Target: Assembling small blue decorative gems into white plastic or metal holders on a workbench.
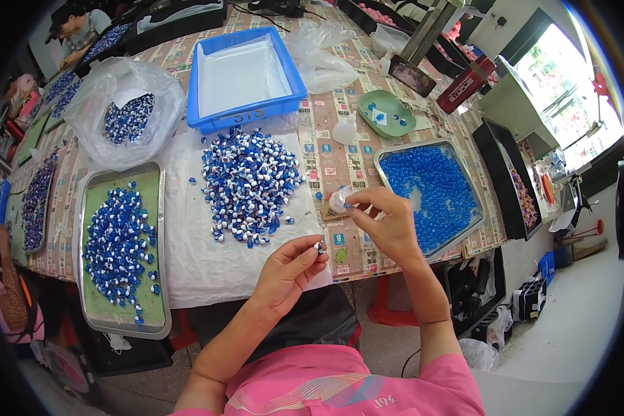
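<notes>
Nearer me than the blue plastic tub [215, 122], which is bearing dark lettering, my left hand [289, 272] is pinching a small blue-and-white piece [319, 247]. Right of the tub, my right hand [392, 225] is curling by a white container [338, 202]; I cannot tell whether it's gripping.

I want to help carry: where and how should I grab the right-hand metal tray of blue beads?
Probably by the raised rim, at the left and right sides together, coming from outside: the metal tray lies flat, wide and shallow, and blue beads cover most of its middle.
</notes>
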Tool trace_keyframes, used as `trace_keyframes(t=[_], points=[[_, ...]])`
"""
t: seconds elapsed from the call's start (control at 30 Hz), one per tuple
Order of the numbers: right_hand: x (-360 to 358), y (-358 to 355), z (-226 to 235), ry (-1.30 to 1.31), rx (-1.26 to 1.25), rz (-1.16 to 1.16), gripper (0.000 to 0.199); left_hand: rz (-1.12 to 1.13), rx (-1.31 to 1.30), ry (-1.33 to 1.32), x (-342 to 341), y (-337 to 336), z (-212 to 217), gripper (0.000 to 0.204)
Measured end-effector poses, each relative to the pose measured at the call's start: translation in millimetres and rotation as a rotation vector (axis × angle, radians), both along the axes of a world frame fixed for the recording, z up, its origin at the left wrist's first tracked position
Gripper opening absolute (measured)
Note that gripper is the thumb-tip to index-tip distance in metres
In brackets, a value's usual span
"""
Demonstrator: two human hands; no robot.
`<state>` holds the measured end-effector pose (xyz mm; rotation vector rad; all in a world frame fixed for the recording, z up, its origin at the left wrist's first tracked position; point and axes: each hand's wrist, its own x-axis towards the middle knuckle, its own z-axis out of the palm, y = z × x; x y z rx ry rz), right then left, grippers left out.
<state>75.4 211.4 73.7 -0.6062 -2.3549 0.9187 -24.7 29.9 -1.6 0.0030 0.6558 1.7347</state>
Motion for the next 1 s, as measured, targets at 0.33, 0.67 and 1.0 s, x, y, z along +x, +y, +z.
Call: trace_keyframes(t=[0.33, 0.67, 1.0], points=[[28, -35, -12, 0.034, -0.256, 0.163, 0.019, -0.024, 0.026, -0.037, 10, 11, -9, 0.025], [39, -32, -19, 0.021, -0.326, 0.2, 0.021, -0.051, 0.023, 0.016, 18, 9, -11, 0.024], [44, -30, -13, -0.037, -0.433, 0.251, 0.02, -0.101, 0.043, 0.049, 18, 3, -16, 0.019]])
